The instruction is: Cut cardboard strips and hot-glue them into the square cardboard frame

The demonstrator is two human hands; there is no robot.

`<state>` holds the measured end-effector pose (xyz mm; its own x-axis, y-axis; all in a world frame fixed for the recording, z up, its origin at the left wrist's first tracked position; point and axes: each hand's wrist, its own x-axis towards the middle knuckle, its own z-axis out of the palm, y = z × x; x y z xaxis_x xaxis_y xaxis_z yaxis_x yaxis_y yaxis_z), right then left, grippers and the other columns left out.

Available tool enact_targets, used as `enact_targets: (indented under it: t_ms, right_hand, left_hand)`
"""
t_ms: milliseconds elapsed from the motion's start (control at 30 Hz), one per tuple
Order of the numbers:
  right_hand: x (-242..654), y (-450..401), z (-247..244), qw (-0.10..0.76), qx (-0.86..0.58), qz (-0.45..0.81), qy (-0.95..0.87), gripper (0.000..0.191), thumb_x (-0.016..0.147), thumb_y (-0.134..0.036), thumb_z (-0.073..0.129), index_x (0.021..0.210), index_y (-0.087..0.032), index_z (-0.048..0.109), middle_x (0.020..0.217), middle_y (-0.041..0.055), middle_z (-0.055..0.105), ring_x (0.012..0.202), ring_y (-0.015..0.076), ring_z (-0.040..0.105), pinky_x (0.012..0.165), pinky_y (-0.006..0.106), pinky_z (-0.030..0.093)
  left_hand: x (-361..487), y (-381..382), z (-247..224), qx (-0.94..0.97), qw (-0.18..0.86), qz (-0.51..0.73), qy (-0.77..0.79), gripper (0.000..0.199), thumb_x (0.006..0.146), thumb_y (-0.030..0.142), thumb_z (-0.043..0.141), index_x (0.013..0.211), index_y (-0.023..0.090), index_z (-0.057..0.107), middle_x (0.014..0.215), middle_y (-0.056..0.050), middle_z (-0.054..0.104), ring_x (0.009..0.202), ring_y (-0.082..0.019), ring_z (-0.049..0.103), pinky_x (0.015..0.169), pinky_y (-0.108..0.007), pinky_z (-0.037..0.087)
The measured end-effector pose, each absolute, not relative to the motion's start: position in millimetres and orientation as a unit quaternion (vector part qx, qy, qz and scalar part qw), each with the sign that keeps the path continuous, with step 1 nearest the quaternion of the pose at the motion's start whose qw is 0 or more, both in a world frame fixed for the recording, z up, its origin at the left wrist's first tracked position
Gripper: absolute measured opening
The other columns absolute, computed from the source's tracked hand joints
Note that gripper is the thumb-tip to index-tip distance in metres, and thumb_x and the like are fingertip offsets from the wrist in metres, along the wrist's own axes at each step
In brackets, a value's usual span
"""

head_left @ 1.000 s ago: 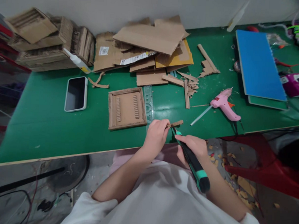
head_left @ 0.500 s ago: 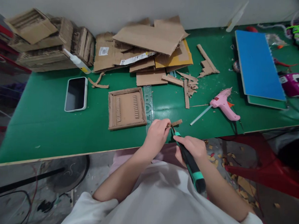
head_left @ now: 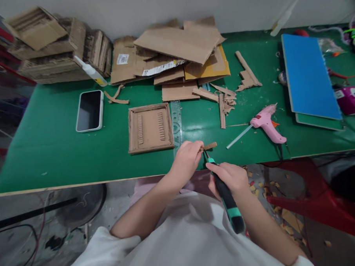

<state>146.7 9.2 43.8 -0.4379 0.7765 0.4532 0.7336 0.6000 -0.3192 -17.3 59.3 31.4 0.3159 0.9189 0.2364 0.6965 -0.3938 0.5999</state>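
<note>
My left hand is closed, its fingertips pinching a short, narrow cardboard strip just above the table's front edge. The strip's far end sticks out to the right of the fingers. Wrapped around a long black-and-teal-handled tool is my right hand. The tool's thin dark metal tip meets the strip beside my left fingertips; its exact kind is hard to make out. Left of my hands lies a shallow square cardboard tray with two rows of small ridges inside. A clear plastic ruler lies against the tray's right side.
A pink glue gun lies on the right, near a blue board. Cardboard scraps and a pile of cardboard sheets lie farther back. At left are a phone, a glue bottle and stacked cardboard boxes.
The tool's handle end has swung slightly downward with my right hand. My left hand keeps its pinch on the strip, and the camera view has shifted a little.
</note>
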Motion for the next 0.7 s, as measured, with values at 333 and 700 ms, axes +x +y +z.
enact_targets:
  t_ms: [333,700]
  right_hand:
    - [149,13,39,0.3,-0.431,0.07,-0.848,0.032,0.069,-0.014,0.053,0.1,-0.016,0.058,0.062,-0.0013,0.05,0.056,0.0098,0.045,0.054,0.023,0.038]
    - [153,6,26,0.35,-0.418,0.041,-0.837,0.036,0.068,-0.013,0.055,0.103,-0.016,0.058,0.065,0.0004,0.055,0.058,0.0095,0.048,0.057,0.021,0.042]
  left_hand:
    - [-18,60,29,0.788,0.198,0.284,0.509,0.011,0.081,0.012,0.049,0.089,0.019,0.049,0.083,-0.002,0.058,0.08,-0.016,0.051,0.071,-0.027,0.041]
    - [-19,60,29,0.789,0.2,0.273,0.512,0.011,0.08,0.012,0.05,0.088,0.019,0.048,0.081,-0.001,0.058,0.077,-0.017,0.049,0.069,-0.027,0.039]
